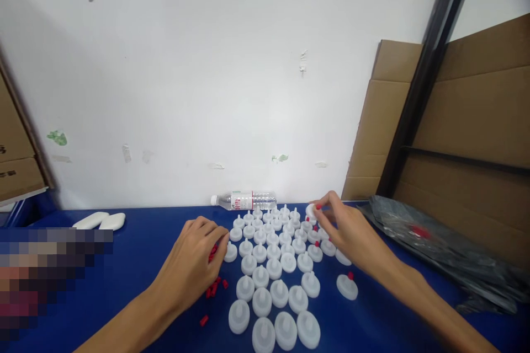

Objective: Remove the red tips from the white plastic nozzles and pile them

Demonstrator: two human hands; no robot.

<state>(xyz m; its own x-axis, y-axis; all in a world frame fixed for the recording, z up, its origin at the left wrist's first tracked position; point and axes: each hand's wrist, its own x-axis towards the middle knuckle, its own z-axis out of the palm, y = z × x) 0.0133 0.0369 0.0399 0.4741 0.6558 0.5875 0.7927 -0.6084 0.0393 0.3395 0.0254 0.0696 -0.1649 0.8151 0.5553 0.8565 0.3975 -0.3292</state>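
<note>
My right hand [342,220] pinches a white nozzle lid [311,211] with a small red cap on it, at the far right of the group. Several white nozzle lids [273,251] stand in loose rows on the table, most with bare spouts pointing up. Beneath my right hand and forearm are several lids with red tips, and one red-capped lid [346,287] lies tilted in front of them. My left hand [194,256] is closed over small red caps [214,288], thumb and forefinger together; what they grip is hidden. A single red cap [204,320] lies nearer me.
A clear plastic bottle [248,200] lies on its side against the wall. Two white rounded objects [112,222] rest at the back left of the blue table [157,231]. Dark plastic bags [439,253] cover the right side. Cardboard [395,116] stands behind them.
</note>
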